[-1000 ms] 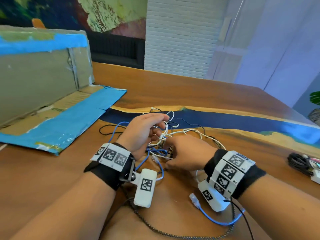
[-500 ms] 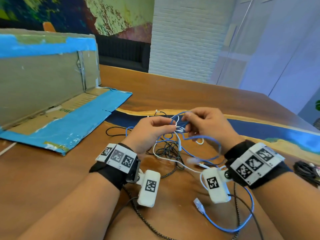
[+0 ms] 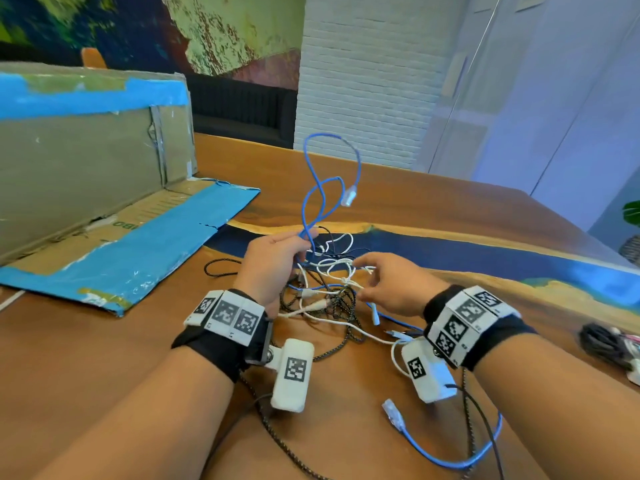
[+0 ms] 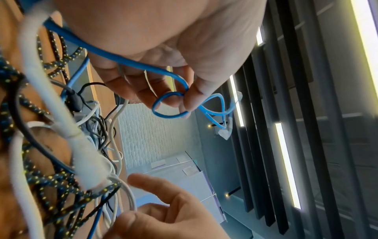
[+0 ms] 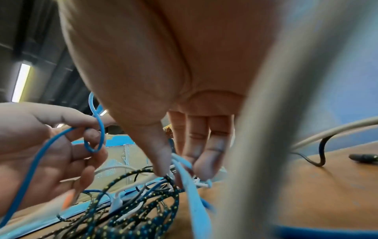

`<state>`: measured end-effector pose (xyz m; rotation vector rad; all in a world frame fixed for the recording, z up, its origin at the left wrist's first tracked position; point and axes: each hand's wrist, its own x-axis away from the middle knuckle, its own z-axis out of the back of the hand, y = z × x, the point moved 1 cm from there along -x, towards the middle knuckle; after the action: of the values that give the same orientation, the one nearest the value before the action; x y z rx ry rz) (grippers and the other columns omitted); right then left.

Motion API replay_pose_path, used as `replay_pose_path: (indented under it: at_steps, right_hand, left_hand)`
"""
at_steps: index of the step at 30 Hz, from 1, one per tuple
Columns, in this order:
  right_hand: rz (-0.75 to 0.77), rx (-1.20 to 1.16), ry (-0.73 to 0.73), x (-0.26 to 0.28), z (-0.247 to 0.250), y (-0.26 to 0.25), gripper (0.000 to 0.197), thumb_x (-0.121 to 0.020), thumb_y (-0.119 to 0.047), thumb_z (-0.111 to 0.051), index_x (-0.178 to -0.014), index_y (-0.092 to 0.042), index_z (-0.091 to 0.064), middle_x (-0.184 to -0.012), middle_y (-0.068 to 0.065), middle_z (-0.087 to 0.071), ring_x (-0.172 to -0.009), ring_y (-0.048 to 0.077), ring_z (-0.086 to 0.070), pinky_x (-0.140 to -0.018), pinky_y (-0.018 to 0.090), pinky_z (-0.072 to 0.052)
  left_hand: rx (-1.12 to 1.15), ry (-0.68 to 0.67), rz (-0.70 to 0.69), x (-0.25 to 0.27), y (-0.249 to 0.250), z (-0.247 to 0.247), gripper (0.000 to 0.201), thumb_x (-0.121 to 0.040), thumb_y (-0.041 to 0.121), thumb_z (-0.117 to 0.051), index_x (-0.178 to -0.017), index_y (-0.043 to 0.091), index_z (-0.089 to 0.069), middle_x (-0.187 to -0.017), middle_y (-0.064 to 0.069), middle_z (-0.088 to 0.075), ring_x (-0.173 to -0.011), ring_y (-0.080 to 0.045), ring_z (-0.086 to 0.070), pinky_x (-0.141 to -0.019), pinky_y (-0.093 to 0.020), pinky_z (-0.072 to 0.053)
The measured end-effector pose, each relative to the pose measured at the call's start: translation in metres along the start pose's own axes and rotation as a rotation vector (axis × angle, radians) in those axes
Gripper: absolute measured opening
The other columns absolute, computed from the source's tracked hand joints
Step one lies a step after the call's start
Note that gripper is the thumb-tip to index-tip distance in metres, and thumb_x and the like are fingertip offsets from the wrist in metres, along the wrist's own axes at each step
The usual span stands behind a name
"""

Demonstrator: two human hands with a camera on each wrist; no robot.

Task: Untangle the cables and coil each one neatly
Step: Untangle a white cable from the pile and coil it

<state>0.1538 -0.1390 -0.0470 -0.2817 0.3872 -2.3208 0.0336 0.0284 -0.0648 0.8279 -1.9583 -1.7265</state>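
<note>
A tangle of blue, white and black braided cables (image 3: 341, 303) lies on the wooden table (image 3: 86, 348). My left hand (image 3: 277, 258) pinches the blue cable (image 3: 306, 202) between thumb and fingers (image 4: 184, 100). That cable loops upward, and its clear plug (image 3: 348, 196) dangles in the air. The blue cable's other plug (image 3: 393, 414) lies near my right wrist. My right hand (image 3: 362, 275) reaches into the white cable (image 3: 332, 265), thumb and fingertips closing on a pale strand (image 5: 180, 163). The braided cable (image 5: 143, 202) sits underneath.
An open cardboard box with blue tape (image 3: 86, 174) stands at the left, its flap (image 3: 131, 254) flat on the table. A black cable bundle (image 3: 602, 344) lies at the right edge. A blue resin stripe (image 3: 467, 244) crosses the tabletop.
My right hand released the blue cable and dropped to the white strands. The blue cable's free end now stands in a tall loop above my left hand.
</note>
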Motion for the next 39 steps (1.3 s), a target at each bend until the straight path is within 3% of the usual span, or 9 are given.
replay_pose_path:
  at_steps: [2,4,6,9,14,21,29,34,39]
  right_hand:
    - [-0.018,-0.029,0.044,-0.006,0.007,0.001,0.012,-0.094,-0.022,-0.071,-0.104,-0.025,-0.076,-0.069,-0.012,-0.067,-0.071,0.011,-0.064,-0.07,0.028,-0.053]
    - [-0.046,-0.182,0.139,-0.007,0.02,0.003,0.018,-0.097,-0.018,-0.067,-0.083,-0.013,-0.076,-0.052,-0.002,-0.066,-0.051,0.013,-0.061,-0.05,0.024,-0.049]
    - [-0.048,-0.416,0.297,-0.006,0.04,0.004,0.028,-0.098,-0.018,-0.067,-0.075,-0.005,-0.074,-0.056,0.014,-0.067,-0.052,0.022,-0.063,-0.049,0.029,-0.053]
    - [0.029,-0.68,0.451,-0.003,0.071,0.001,0.025,-0.098,-0.015,-0.068,-0.081,0.001,-0.076,-0.065,0.016,-0.063,-0.047,0.019,-0.053,-0.048,0.027,-0.048]
    - [0.158,-0.936,0.547,0.007,0.107,-0.016,0.019,-0.1,-0.016,-0.064,-0.088,-0.004,-0.073,-0.057,0.001,-0.058,-0.037,0.013,-0.043,-0.041,0.024,-0.044]
    - [0.153,-0.925,0.193,0.027,0.056,-0.033,0.023,-0.102,-0.015,-0.06,-0.101,0.004,-0.073,-0.074,0.013,-0.072,-0.05,0.017,-0.061,-0.052,0.03,-0.058]
    - [0.091,-1.386,0.014,0.031,-0.003,-0.012,0.028,-0.106,-0.015,-0.046,-0.127,-0.004,-0.063,-0.075,0.014,-0.071,-0.05,0.017,-0.063,-0.05,0.029,-0.058]
    - [0.096,-1.537,0.014,0.033,-0.023,0.006,0.021,-0.101,-0.018,-0.049,-0.107,-0.005,-0.065,-0.074,0.013,-0.067,-0.049,0.016,-0.057,-0.049,0.029,-0.056]
    - [0.116,-1.607,0.047,0.04,-0.038,0.013,0.029,-0.09,-0.019,-0.059,-0.109,0.001,-0.066,-0.082,0.015,-0.067,-0.058,0.018,-0.059,-0.059,0.031,-0.057]
  left_hand:
    - [-0.035,-0.026,0.021,0.002,0.0,-0.001,0.031,-0.092,0.01,-0.06,-0.086,0.028,-0.085,-0.08,-0.004,-0.061,-0.079,-0.019,-0.048,-0.071,-0.036,-0.037]
    - [-0.083,-0.063,0.029,0.001,0.0,-0.001,0.025,-0.089,0.007,-0.06,-0.076,0.012,-0.081,-0.088,-0.009,-0.072,-0.078,-0.018,-0.051,-0.074,-0.039,-0.04]
    - [-0.146,-0.096,0.036,-0.001,0.0,-0.002,0.013,-0.087,0.005,-0.061,-0.082,-0.002,-0.072,-0.083,-0.013,-0.069,-0.078,-0.023,-0.055,-0.076,-0.04,-0.045]
    - [-0.197,-0.19,0.031,0.004,0.002,-0.005,0.026,-0.093,0.008,-0.056,-0.102,0.008,-0.08,-0.083,-0.003,-0.064,-0.075,-0.014,-0.058,-0.072,-0.032,-0.044]
    - [-0.067,-0.216,0.014,0.011,0.005,-0.006,0.032,-0.093,0.015,-0.053,-0.102,0.024,-0.083,-0.093,0.001,-0.071,-0.086,-0.015,-0.058,-0.068,-0.03,-0.04]
    - [0.271,-0.312,0.044,0.017,0.011,-0.014,0.035,-0.1,0.039,-0.058,-0.125,0.015,-0.065,-0.106,-0.011,-0.073,-0.089,-0.024,-0.066,-0.072,-0.035,-0.046]
    - [0.083,-0.221,0.096,0.017,-0.002,-0.019,0.033,-0.102,0.037,-0.059,-0.099,0.006,-0.068,-0.061,0.0,-0.043,-0.055,-0.017,-0.043,-0.054,-0.029,-0.036]
    - [0.181,-0.259,0.181,0.02,-0.002,-0.02,0.026,-0.101,0.033,-0.056,-0.114,0.011,-0.061,-0.076,-0.009,-0.066,-0.058,-0.021,-0.055,-0.055,-0.03,-0.043]
    - [0.127,-0.425,0.243,0.029,0.003,-0.025,0.043,-0.09,0.056,-0.063,-0.105,0.015,-0.062,-0.084,-0.014,-0.07,-0.06,-0.026,-0.059,-0.057,-0.032,-0.044]
